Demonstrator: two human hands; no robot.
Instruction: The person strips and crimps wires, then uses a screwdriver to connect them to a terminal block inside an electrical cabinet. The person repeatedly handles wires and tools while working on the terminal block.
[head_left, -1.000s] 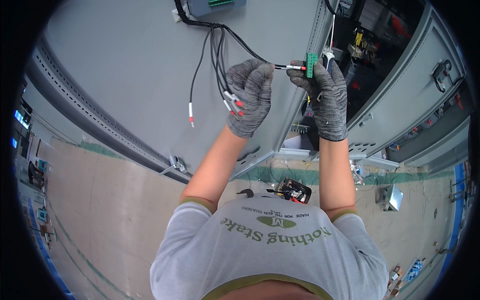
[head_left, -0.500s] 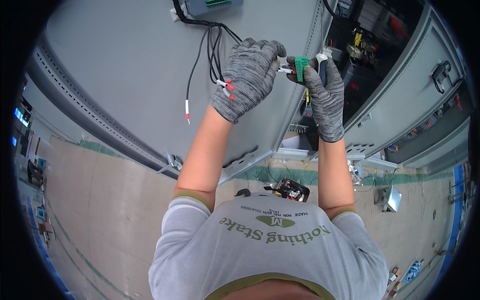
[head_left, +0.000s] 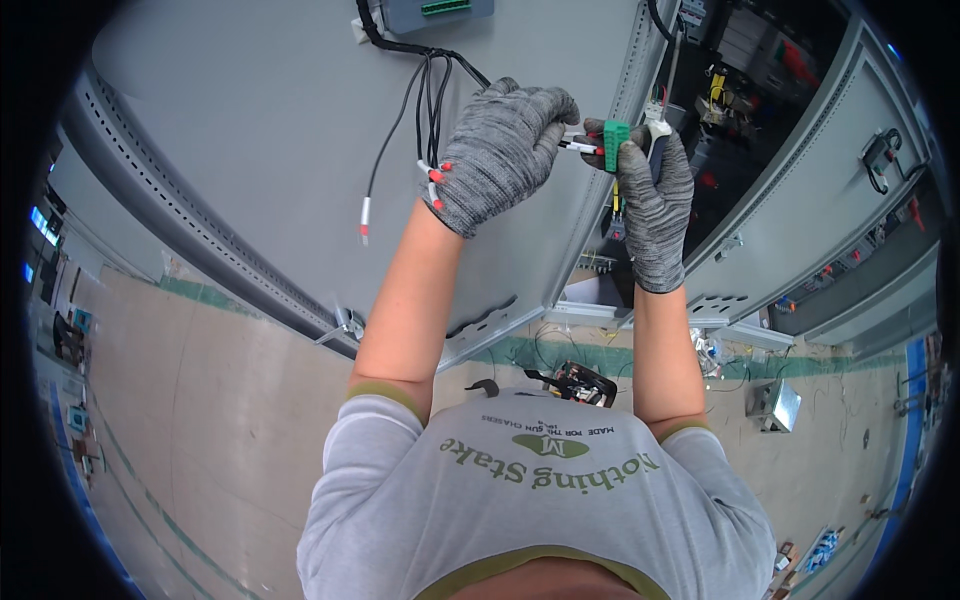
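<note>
Grey knitted gloves cover both hands. With closed fingers my left hand (head_left: 510, 150) pinches black wires, whose white-sleeved, red-tipped ends (head_left: 582, 147) meet the left side of a green terminal plug (head_left: 615, 146). Whether those ends sit inside the plug is too small to tell. My right hand (head_left: 657, 205) grips the plug between thumb and fingers. Tucked in the same hand is a screwdriver (head_left: 657, 150) with a dark and white handle, its thin shaft pointing up. Several loose wire ends (head_left: 436, 172) hang by my left wrist, and one longer wire (head_left: 365, 215) dangles further left.
A grey metal panel (head_left: 250, 140) lies behind my hands, bearing a grey device (head_left: 420, 14) with a green socket. To the right is an open cabinet interior (head_left: 750, 90) with wiring, beside a cabinet door (head_left: 800, 215). A tool box (head_left: 585, 384) and a metal box (head_left: 775, 405) rest on the floor.
Both hands have shifted slightly right, with the green plug and the screwdriver moving along. The loose wires have swung a little left. Both grips stay closed.
</note>
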